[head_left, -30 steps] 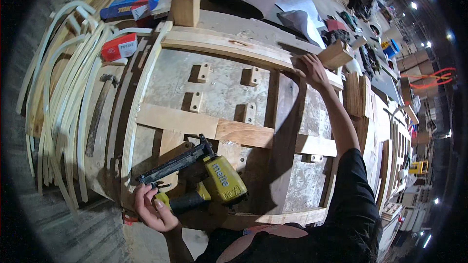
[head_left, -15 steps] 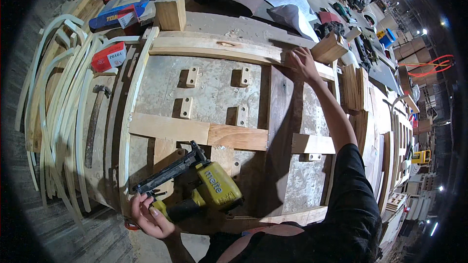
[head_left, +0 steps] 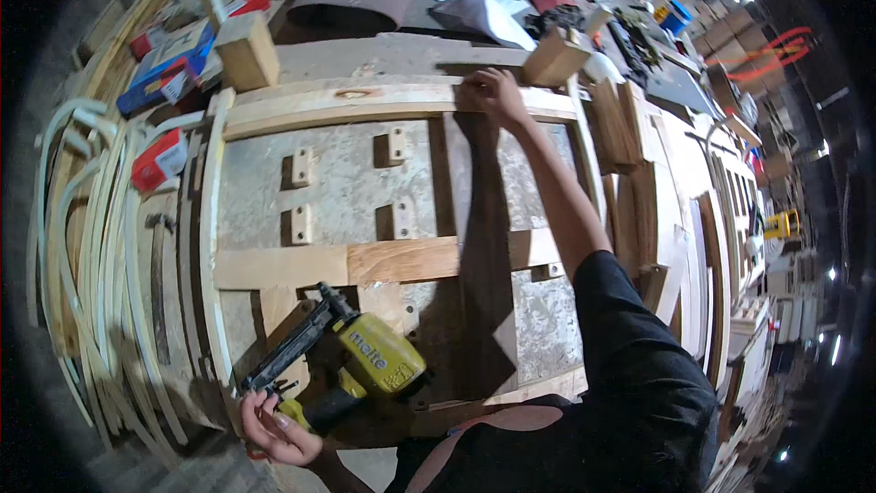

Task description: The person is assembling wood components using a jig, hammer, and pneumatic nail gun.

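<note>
My left hand (head_left: 281, 431) is closed at the lower end of a yellow-and-black nail gun (head_left: 381, 358), its fingers by the rear of the black magazine. The gun hangs tilted over the near left part of a pale wooden frame (head_left: 219, 256). At the far side, my right hand (head_left: 497, 99) has its fingers curled on the frame's far wooden rail (head_left: 392, 102); the exact grip is partly hidden. Just below that hand, a dark board (head_left: 465, 183) runs toward me in the arm's shadow. A light crosspiece (head_left: 401, 260) lies across the middle of the frame.
Small drilled wooden blocks (head_left: 397, 146) sit inside the frame. Two square posts stand at its far corners, one at the left (head_left: 246, 50). Left of it lie a hammer (head_left: 160, 283), curved pale strips (head_left: 91, 265) and a red box (head_left: 160, 160). Crumpled paper (head_left: 484, 9) lies beyond.
The view has swung, so the frame appears farther left and slightly lower. Relative to the frame, the nail gun and left hand have moved a little right; my right hand stays on the far rail.
</note>
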Demonstrator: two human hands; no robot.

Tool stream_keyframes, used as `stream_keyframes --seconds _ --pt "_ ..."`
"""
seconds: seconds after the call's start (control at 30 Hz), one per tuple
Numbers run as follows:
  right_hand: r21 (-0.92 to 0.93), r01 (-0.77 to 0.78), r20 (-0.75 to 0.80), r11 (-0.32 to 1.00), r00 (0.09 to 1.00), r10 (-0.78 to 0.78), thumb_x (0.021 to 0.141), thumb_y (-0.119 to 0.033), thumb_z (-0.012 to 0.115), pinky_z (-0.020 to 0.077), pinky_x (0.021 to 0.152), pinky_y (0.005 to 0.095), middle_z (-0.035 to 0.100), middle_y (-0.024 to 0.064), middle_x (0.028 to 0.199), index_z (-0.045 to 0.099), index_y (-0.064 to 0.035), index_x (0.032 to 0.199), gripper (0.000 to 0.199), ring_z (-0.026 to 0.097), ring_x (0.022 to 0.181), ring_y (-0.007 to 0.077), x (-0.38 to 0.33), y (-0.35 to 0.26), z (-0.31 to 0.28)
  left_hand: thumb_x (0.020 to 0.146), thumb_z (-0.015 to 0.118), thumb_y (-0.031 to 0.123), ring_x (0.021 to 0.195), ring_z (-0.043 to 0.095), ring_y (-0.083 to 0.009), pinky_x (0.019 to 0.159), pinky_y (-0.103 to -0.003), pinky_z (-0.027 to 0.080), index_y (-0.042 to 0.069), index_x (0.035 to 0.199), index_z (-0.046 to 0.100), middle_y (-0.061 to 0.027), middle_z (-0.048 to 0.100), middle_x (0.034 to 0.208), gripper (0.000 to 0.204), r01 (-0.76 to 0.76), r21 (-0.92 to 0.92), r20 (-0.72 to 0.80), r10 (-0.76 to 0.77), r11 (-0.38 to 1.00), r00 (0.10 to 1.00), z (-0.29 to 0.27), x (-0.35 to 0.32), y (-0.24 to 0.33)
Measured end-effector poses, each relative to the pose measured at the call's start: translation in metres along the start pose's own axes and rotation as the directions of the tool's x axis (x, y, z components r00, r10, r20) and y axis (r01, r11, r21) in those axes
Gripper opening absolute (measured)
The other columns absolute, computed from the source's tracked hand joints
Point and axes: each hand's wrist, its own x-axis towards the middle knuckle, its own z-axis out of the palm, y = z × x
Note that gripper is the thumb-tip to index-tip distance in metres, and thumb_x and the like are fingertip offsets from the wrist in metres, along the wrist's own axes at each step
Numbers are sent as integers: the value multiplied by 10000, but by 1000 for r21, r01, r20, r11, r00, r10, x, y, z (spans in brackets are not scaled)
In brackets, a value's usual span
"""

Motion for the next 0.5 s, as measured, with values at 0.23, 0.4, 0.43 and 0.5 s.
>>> stream_keyframes --seconds 0.23,0.4,0.43,0.5 --pt "20 -105 33 994 994 104 814 -310 657 430 737 383 594 73 837 680 -138 931 210 502 805 283 -6 -2 -17 936 407 175 956 539 -273 775 -334 482 -119 1249 402 -234 499 1139 430 -130 55 159 120 990 980 4 7 5" --pt "58 -143 47 988 989 140 780 -281 659 449 803 413 614 84 918 674 -126 939 222 522 897 321 -1 -14 -9 942 414 185 928 549 -268 777 -329 481 -119 1243 414 -227 516 1118 427 -108 56 123 101 993 987 3 6 9" --pt "69 -91 21 993 996 90 805 -284 653 441 786 405 617 79 908 671 -112 939 219 523 875 309 3 -22 0 944 421 192 919 553 -269 782 -331 480 -119 1236 423 -223 521 1113 427 -93 58 88 87 994 992 -2 5 9" --pt "22 -22 -50 1000 999 23 763 -190 640 443 828 395 625 88 967 660 -102 975 231 536 946 315 3 -24 16 934 440 192 914 559 -266 794 -336 479 -110 1212 453 -213 533 1105 410 -57 -35 33 59 998 998 -7 -1 -3"
